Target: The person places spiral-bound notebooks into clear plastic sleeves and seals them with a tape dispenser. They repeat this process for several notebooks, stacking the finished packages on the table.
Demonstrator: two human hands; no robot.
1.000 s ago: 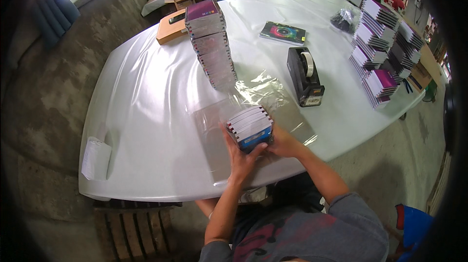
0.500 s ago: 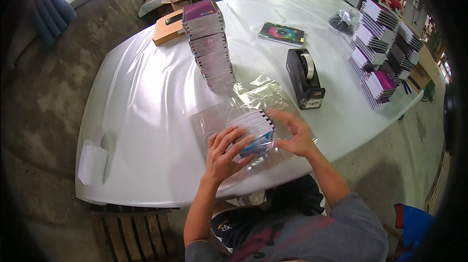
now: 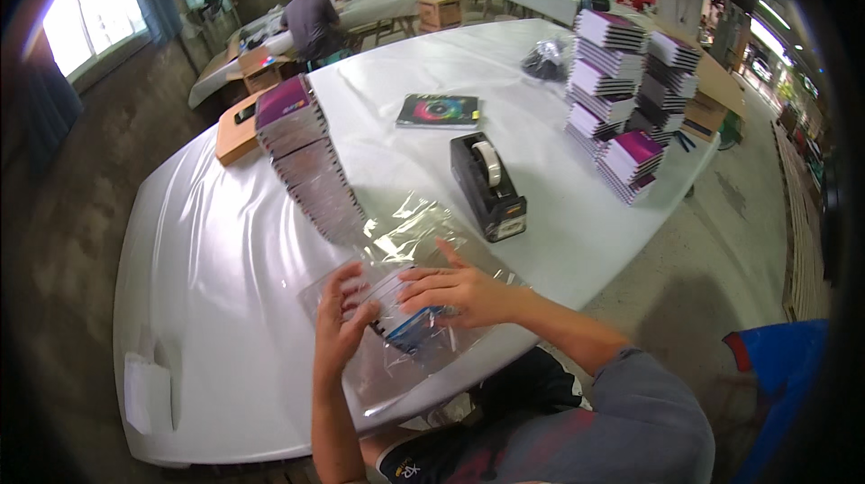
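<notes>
A small bundle of spiral notebooks (image 3: 416, 329) with white and blue showing lies on clear plastic wrap (image 3: 383, 385) near the table's front edge. My left hand (image 3: 341, 320) is at the bundle's left side, fingers apart and curved, its thumb by the bundle's edge. Over the top and right side of the bundle lies my right hand (image 3: 464, 293), fingers stretched out and covering part of it. The far part of the wrap is crumpled and shiny.
Beyond the wrap stands a black tape dispenser (image 3: 491, 187). A tall notebook stack (image 3: 311, 164) leans left of it; more notebook stacks (image 3: 622, 96) stand at right. A colourful notebook (image 3: 439, 111) lies farther back. White paper (image 3: 149, 394) rests at left. A person (image 3: 313, 24) sits beyond.
The view has shifted up and turned right. The bundle has turned on the wrap; my right hand has moved onto it, while my left has shifted from its top to its left side.
</notes>
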